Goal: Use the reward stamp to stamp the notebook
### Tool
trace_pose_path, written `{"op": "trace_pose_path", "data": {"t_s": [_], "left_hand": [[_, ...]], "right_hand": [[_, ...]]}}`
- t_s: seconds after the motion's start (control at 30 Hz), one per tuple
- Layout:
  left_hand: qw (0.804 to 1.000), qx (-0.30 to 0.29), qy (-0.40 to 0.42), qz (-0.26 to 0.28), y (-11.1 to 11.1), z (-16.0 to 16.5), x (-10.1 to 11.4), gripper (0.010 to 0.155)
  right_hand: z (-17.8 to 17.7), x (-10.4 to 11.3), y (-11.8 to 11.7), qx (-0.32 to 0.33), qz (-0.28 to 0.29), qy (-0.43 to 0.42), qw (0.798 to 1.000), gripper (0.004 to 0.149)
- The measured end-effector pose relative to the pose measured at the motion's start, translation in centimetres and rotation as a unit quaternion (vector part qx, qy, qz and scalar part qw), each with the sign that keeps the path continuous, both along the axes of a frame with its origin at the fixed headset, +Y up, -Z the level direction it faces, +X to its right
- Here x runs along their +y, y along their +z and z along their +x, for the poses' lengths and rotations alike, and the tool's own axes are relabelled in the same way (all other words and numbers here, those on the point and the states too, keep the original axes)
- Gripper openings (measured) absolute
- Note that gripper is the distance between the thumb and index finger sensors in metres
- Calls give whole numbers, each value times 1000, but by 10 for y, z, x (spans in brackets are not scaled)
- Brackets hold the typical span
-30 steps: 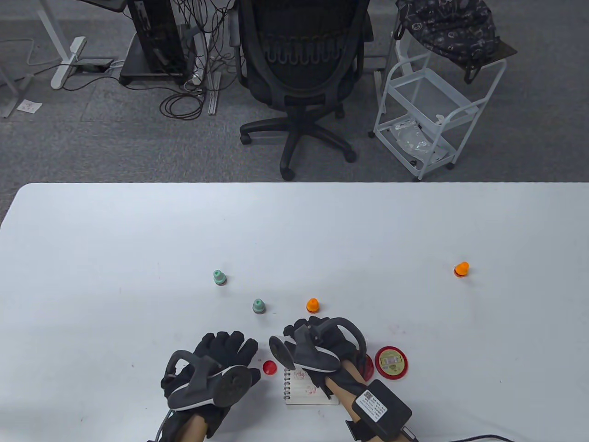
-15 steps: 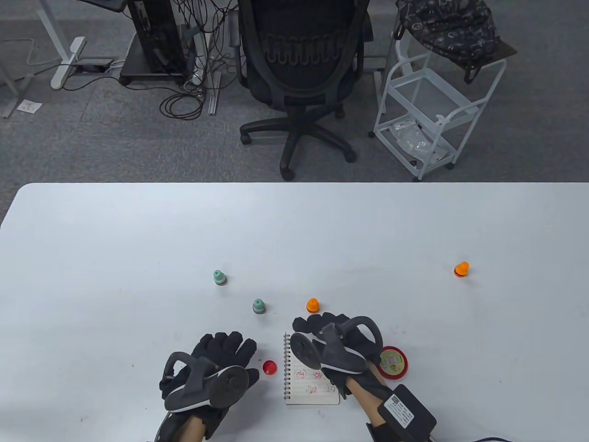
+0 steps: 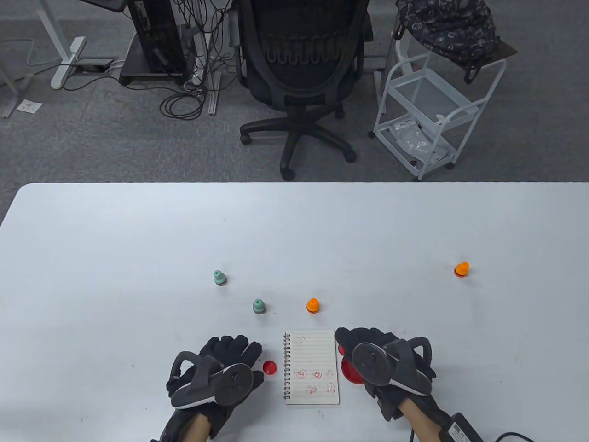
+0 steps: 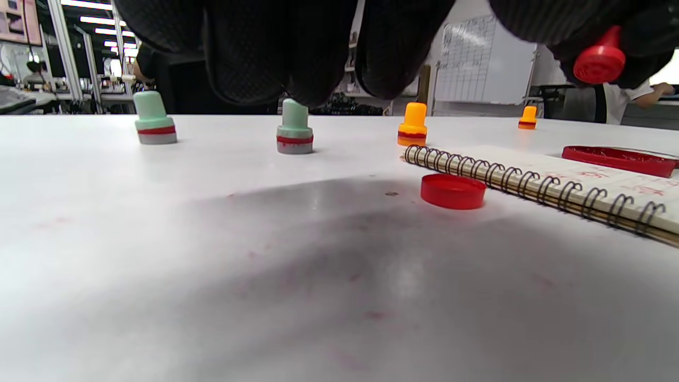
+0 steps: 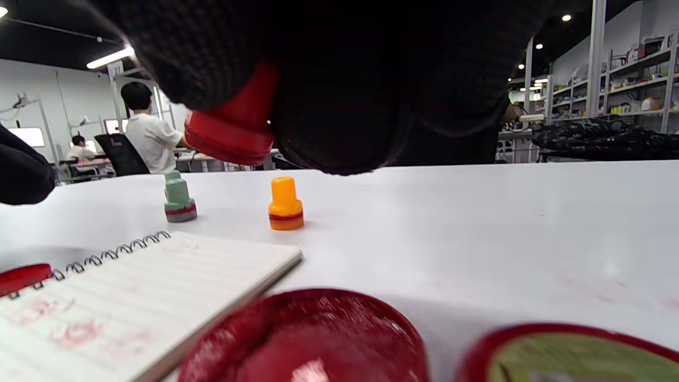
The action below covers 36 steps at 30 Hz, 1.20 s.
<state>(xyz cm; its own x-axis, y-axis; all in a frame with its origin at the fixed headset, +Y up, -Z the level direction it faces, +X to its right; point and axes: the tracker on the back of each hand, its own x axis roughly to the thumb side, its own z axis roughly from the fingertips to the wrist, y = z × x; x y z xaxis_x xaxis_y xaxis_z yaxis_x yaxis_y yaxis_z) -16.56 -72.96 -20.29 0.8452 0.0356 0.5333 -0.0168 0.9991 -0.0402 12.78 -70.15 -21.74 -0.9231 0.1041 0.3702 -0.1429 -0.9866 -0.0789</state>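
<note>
At the near edge of the white table (image 3: 138,239), one spiral notebook (image 3: 312,367) lay flat and uncovered, coil along its left side, with several red imprints on the near half of the page and a faint one at the far left corner. Right hand (image 3: 391,368): palm down just right of the notebook, above the open red ink pad (image 3: 349,372), fingers curled and pinching a red reward stamp (image 5: 233,127), held off the table with its face tilted toward the notebook, as the right wrist view showed. The ink pad's lid (image 5: 573,355) lay beside the pad on its right. Left hand (image 3: 216,373): palm down just left of the notebook, fingers (image 4: 297,48) hanging together above the tabletop, holding nothing. One small red cap (image 3: 269,367) sat on the table between the left hand and the notebook's coil. Further stamps stood upright: two green (image 3: 219,277) (image 3: 259,306) to the far left of the notebook, one orange (image 3: 312,305) just beyond its far edge, and another orange (image 3: 461,269) well apart at far right.
</note>
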Motion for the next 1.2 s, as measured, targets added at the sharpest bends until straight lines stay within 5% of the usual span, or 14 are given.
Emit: {"op": "trace_pose_path", "data": {"t_s": [0.27, 1.2], "left_hand": [[1000, 0, -18, -25, -6, 13, -13, 74], [991, 18, -104, -87, -16, 43, -39, 70]], "right_hand": [[0, 20, 6, 17, 41, -24, 999, 49], [-12, 10, 8, 40, 33, 22, 998, 49]]}}
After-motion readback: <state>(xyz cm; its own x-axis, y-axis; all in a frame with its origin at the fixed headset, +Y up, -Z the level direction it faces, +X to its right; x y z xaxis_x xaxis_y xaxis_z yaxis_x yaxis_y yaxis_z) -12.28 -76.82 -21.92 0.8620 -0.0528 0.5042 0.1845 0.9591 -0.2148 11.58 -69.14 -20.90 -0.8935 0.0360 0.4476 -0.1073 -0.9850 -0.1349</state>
